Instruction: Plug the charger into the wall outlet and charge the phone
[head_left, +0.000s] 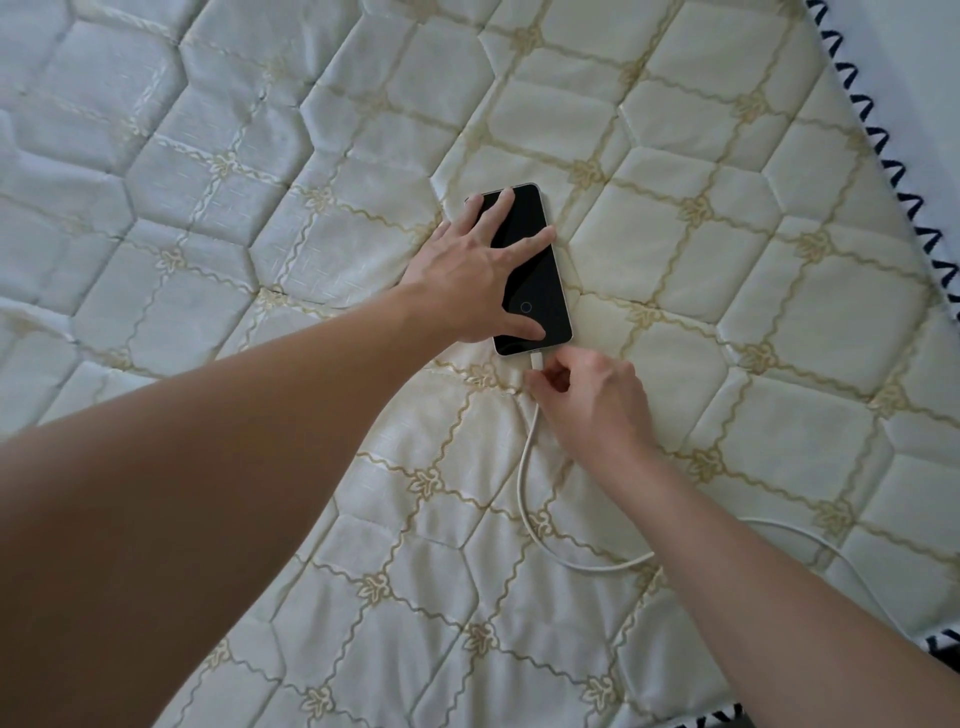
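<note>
The phone (524, 270) lies face up, screen dark, on a quilted mattress (727, 234) just above the centre of the frame, its lower edge toward the viewer. At that lower edge the white connector (535, 358) of the charging cable (524, 488) touches the port; whether it is fully seated cannot be told. From the connector the cable runs down the frame, curves right beneath the right forearm and continues toward the lower right, where it passes out of view. No wall outlet or charger brick appears, so the wall end of the task cannot be judged; the dark screen gives no sign of charging. The phone end appears to be at or near completion. The left hand (467, 275), entering from the lower left, is spread wide and flat, fingers and thumb resting on the glass and left edge, apparently steadying the phone rather than grasping it. The right hand (592, 400), just below the phone, is closed in a pinch, thumb and forefinger gripping the connector, the other fingers curled. A dark zigzag trim (883, 150) borders the mattress at the upper right.
</note>
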